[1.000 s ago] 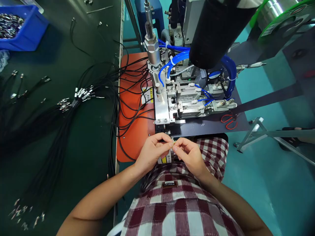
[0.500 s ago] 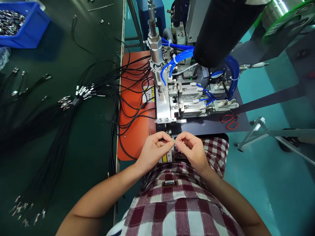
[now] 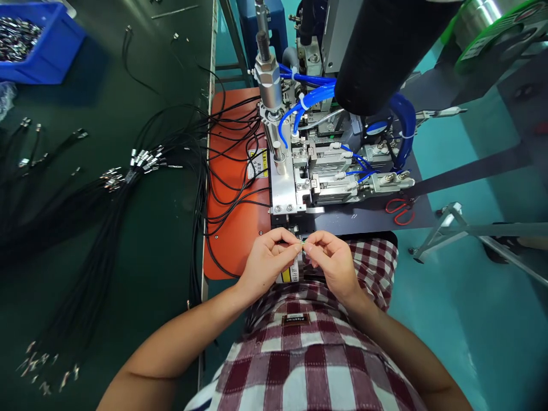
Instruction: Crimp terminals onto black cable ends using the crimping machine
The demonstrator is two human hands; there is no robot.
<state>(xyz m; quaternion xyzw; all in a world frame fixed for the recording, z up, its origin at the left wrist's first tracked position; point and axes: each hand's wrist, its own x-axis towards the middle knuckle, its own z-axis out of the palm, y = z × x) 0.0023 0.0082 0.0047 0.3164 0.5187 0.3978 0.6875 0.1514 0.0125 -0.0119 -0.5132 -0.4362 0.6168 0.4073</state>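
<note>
Just in front of the machine's near end, my left hand [image 3: 270, 258] and my right hand [image 3: 336, 264] meet with fingertips almost touching. Each one pinches thumb against forefinger. A tiny greenish bit shows between the tips, too small to name. Beyond them stands the metal machine [image 3: 283, 191] with its upright cylinder and blue air tubes [image 3: 319, 94]. Black cables [image 3: 231, 200] run over the orange plate [image 3: 233, 248] to its left side. One of these cables curves down toward my left wrist. A label with a yellow patch [image 3: 286, 275] is partly covered by my left hand.
On the dark green table [image 3: 141, 285] lie bundles of black cables with metal connectors [image 3: 145, 161]. A blue bin [image 3: 51, 54] of small metal parts stands far left. Red-handled scissors [image 3: 399, 211] lie right of the machine. A black tube [image 3: 377, 63] hangs overhead, near a wire spool [image 3: 488, 28].
Both hands stay pinched in nearly the same place. The greenish bit between the fingertips shows slightly more clearly. The view has shifted a little.
</note>
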